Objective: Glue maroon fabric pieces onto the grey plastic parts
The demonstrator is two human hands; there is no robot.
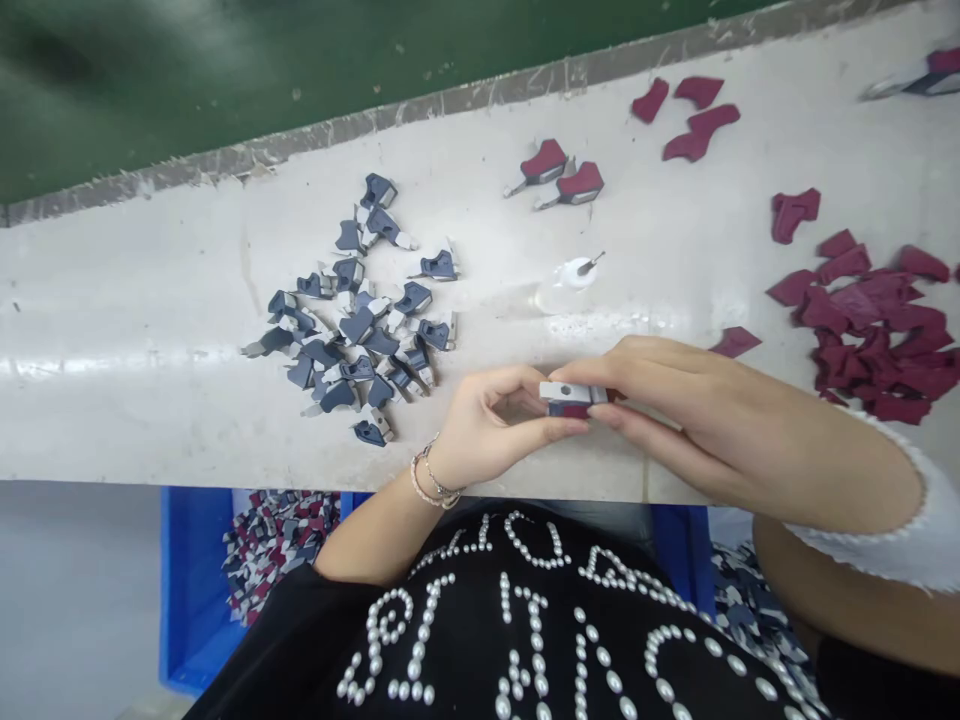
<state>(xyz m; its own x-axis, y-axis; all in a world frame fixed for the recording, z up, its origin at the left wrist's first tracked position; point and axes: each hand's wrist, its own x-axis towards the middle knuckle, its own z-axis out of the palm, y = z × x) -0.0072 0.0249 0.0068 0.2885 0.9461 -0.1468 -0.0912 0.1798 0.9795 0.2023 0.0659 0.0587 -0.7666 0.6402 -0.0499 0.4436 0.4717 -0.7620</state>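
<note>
My left hand (487, 420) and my right hand (675, 415) meet above the white bench top (150, 400), and both pinch a small grey metal-and-maroon part (570, 398) between their fingertips. A loose heap of slate-blue parts with metal tips (352, 340) lies to the left of my hands. Beyond them, two finished maroon-topped parts (562, 172) sit side by side. A pile of maroon fabric pieces (877, 335) lies to the right, just past my right hand.
A small white glue bottle (574, 275) with a metal tip lies on its side near the bench's far edge. A green surface (187, 80) runs behind the bench. Below the near edge, a blue crate (195, 590) holds mixed parts.
</note>
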